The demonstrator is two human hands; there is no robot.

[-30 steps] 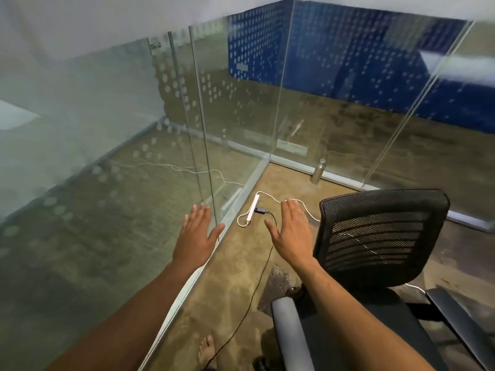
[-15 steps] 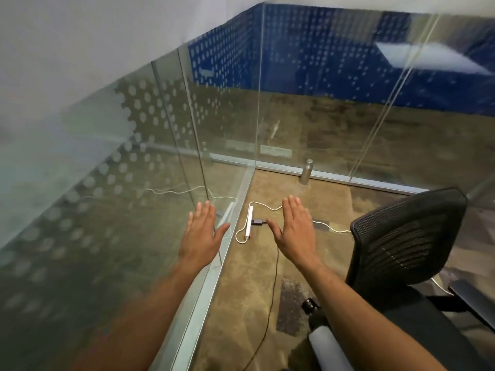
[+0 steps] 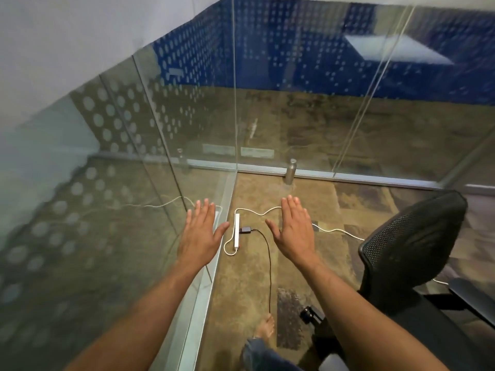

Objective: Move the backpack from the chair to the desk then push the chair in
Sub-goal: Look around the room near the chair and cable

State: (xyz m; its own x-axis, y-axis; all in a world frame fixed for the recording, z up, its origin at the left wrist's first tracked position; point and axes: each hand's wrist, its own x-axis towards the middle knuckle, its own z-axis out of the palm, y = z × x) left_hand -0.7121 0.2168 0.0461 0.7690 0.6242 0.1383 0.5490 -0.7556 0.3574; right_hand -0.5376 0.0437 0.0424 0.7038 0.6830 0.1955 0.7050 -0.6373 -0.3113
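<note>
A black mesh-backed office chair [image 3: 409,242] stands at the right, its dark seat running off the lower right edge. No backpack and no desk are in view. Both my arms reach forward, palms down, over the floor. My left hand [image 3: 199,232] is flat with fingers spread, held in front of the glass wall's bottom rail. My right hand [image 3: 294,231] is also flat and holds nothing, a short way left of the chair's backrest. Neither hand touches the chair.
Glass partitions [image 3: 166,135] with dot patterns close the left and far sides. A white power strip [image 3: 236,231] with a black plug and cables lies on the floor between my hands. A metal bottle [image 3: 290,171] stands by the far rail. My bare foot [image 3: 265,326] is at the bottom.
The view has swung left, so the chair has slid to the right of the frame. Both hands stay flat and apart, now farther from the chair back.
</note>
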